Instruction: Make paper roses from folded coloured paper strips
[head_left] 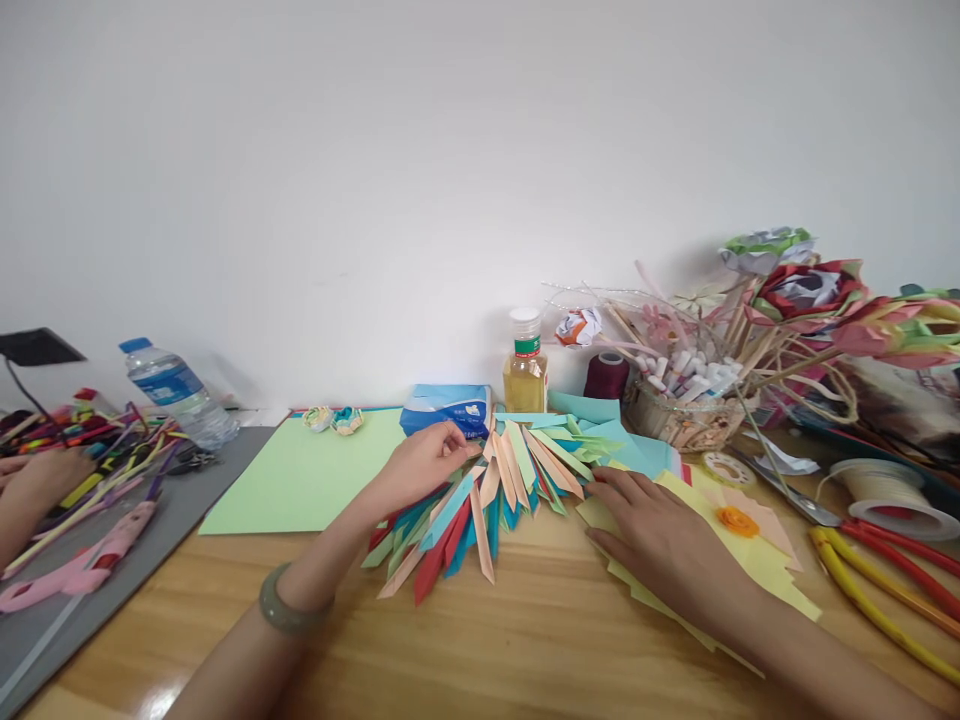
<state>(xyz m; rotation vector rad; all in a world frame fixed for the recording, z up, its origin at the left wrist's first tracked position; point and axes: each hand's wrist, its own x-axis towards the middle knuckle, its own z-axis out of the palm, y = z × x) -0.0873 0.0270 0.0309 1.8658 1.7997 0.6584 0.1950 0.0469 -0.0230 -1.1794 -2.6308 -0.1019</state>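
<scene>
A pile of folded paper strips (450,530) in red, teal, green and peach lies on the wooden table in front of me. Over its upper left part is my left hand (431,458), thumb and fingertips pressed together at the pile's edge; whatever they pinch is too small to make out. My right hand (645,520) lies with fingers spread on the yellow paper sheets (765,570), fingertips beside the right end of the pile. An orange rolled paper flower (737,521) rests on those sheets.
Green sheets (300,480), a tissue pack (448,408), an oil bottle (526,375) and a basket (682,420) stand or lie behind. Scissors (810,505) and a ribbon spool (892,495) are right. Another person's hand (45,480), a glue gun (90,565) and a water bottle (176,390) are left.
</scene>
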